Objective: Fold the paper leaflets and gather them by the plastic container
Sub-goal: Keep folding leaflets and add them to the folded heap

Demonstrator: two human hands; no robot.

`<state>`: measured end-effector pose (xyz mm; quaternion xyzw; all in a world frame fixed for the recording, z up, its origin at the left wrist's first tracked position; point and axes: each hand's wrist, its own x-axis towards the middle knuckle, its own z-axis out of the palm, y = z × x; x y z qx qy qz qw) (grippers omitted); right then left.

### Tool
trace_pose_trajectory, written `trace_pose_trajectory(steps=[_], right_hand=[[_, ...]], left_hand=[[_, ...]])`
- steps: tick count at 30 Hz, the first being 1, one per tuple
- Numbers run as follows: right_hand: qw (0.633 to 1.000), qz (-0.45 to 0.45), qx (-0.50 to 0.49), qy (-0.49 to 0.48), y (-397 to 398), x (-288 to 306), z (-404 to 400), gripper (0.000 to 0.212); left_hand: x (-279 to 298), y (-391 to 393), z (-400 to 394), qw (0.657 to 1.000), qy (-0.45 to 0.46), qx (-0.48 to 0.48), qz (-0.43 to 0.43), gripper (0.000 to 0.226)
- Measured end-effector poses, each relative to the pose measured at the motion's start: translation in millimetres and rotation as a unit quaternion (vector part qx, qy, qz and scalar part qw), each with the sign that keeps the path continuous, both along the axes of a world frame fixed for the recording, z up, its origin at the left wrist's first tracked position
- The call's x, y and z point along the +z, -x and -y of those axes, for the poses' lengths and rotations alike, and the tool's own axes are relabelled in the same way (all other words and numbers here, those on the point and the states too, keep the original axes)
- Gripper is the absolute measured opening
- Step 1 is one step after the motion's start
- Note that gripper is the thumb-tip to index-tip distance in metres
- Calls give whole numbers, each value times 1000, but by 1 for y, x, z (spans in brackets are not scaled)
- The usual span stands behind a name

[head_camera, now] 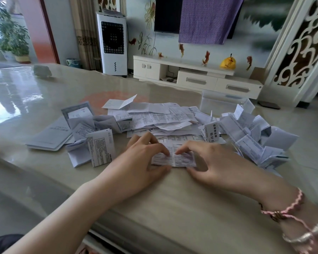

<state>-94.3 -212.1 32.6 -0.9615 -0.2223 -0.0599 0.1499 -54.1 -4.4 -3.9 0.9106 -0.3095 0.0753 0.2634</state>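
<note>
A small printed leaflet [174, 159] lies folded on the beige table [173, 208] in front of me. My left hand [141, 162] pinches its left half between fingers and thumb, and my right hand [213, 162] pinches its right half the same way. Behind it spreads a heap of unfolded leaflets [160, 118]. To the right, a pile of folded leaflets [253, 136] rests in front of the clear plastic container [220, 101].
More folded leaflets [99, 149] and flat booklets [50, 136] lie to the left. The table's right edge runs close past the folded pile. A small grey object [41, 70] sits far back left. A TV cabinet and a fan stand beyond the table.
</note>
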Motion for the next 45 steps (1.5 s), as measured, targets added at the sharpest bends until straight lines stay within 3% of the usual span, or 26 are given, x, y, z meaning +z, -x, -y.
trace_pose_trajectory(steps=[5,11,15,19,24,30,35,40,43,45], right_hand=[[997,66,7,41,-5,-5,-1,29],[991,119,42,-48,-3,-4,-7,14],[994,37,40,-97,-5,-3,-6,21],[990,-49,2,-134,-2,-2,-1,21],[984,-40,-4,-176,-6,-4,-3,12],[976,-34,-49,-211,-23,-16,-10,7],[981,-28,-93,-170,-29,-24,-18,21],[990,29,-132,-39,-26,-26,-26,45],[991,55,-119,-25,-21,-25,-34,56],[992,47,-113,-18,-17,-24,-36,51]], left_hand=[[0,-2,1,1000,8,0,16,36],[2,-1,1,996,85,1,27,11],[7,0,-1,993,117,-1,-13,27],[10,3,-3,991,128,-3,-48,22],[11,4,-6,988,139,-2,-63,13],[7,0,-7,990,111,70,-58,16],[3,1,-4,991,84,98,-39,23],[0,4,-5,990,103,87,-45,37],[-1,5,-3,995,79,61,-26,26],[-2,4,-2,997,57,45,-15,14]])
